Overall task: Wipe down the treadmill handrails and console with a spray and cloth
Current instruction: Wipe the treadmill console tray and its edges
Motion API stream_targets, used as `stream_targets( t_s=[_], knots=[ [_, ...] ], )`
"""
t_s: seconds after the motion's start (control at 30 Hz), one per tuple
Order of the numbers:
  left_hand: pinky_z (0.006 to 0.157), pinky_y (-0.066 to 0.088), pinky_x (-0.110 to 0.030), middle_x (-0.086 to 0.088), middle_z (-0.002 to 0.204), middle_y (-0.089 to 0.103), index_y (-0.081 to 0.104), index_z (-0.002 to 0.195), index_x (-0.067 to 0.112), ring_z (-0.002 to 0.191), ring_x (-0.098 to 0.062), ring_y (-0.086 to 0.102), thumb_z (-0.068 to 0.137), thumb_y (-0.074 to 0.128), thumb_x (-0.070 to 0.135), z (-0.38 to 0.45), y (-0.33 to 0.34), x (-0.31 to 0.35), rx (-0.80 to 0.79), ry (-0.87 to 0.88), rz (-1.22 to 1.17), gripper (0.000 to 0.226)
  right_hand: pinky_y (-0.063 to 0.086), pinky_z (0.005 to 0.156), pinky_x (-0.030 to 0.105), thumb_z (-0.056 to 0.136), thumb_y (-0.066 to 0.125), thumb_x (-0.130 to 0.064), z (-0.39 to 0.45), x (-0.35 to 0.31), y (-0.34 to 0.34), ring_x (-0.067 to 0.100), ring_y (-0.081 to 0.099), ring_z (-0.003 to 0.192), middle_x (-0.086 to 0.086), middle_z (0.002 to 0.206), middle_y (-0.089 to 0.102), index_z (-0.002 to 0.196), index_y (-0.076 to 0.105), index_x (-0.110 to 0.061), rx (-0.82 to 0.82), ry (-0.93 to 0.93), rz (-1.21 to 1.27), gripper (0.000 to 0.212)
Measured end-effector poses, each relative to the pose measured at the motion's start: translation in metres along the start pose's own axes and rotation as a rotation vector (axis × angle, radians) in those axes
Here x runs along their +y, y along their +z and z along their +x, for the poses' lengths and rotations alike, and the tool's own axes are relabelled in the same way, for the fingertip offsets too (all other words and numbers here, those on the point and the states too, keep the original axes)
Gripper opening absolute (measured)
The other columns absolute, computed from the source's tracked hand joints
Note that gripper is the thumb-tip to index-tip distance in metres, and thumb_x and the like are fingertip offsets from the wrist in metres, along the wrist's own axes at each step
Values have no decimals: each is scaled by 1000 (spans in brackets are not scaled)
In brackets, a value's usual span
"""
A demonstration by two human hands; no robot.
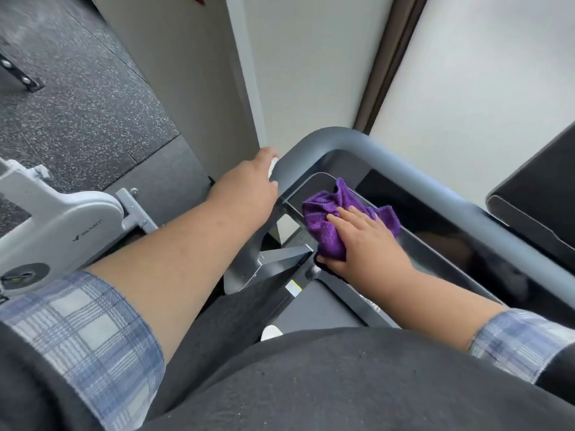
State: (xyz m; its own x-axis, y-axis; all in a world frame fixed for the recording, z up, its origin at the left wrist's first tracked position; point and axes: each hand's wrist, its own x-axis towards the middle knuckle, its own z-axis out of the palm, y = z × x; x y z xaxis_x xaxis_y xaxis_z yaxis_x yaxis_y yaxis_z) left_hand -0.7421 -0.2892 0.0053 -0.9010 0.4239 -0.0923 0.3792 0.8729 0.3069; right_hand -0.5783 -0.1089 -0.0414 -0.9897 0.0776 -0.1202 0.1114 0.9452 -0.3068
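- The right hand (364, 241) lies on a crumpled purple cloth (336, 216), pressing it against the left end of the treadmill's glossy black console (441, 253); its fingers (351, 216) are spread fairly flat over the top of the cloth, while the thumb curls under the cloth's lower edge.
- The cloth sits bunched at the console's near-left corner, just below the curved grey handrail (342, 141), with part of it poking out beyond the fingertips.
- The left hand (249, 178) reaches past the bend of the handrail — it appears to hold something white (273, 165), mostly hidden behind the hand, so I cannot tell what it is or how the fingers lie around it.
- Both forearms are bare, with blue-and-white plaid sleeves (93, 331) pushed up.
- To the left stands a light grey exercise machine (62, 219) on a dark speckled floor (77, 98).
- A pale wall (311, 73) rises behind the handrail.
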Motion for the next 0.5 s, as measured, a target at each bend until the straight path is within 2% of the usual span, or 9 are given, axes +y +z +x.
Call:
stream_targets(
  t_s=[0.07,0.17,0.33,0.5],
  knots=[
    [52,30,-30,2,87,50,34,127,35,62,-18,47,97,50,29,-5,0,-10,-23,-9,18,34,18,123,46,79,66,-68,-1,0,0,23,29,149,1,158,39,150,44,-23,4,10,3,86],
    [50,28,-29,2,87,52,36,125,33,64,-18,46,98,49,28,-13,-1,-20,-52,-21,24,30,20,123,46,80,65,-68,-2,-1,-1,21,28,149,0,159,38,151,42,-24,7,11,-3,87],
    [61,37,-33,3,90,50,32,130,36,73,-24,51,97,51,34,-29,-10,-25,-56,1,9,37,18,123,43,79,65,-69,-2,-3,-3,21,27,150,0,159,38,151,43,-23,0,21,-16,88],
    [67,50,-39,1,90,51,30,128,40,75,-29,54,94,56,39,-60,-21,-43,-33,30,24,43,23,122,46,78,67,-68,-2,-3,-2,22,32,148,1,156,42,148,46,-22,17,25,-13,87]
  ],
)
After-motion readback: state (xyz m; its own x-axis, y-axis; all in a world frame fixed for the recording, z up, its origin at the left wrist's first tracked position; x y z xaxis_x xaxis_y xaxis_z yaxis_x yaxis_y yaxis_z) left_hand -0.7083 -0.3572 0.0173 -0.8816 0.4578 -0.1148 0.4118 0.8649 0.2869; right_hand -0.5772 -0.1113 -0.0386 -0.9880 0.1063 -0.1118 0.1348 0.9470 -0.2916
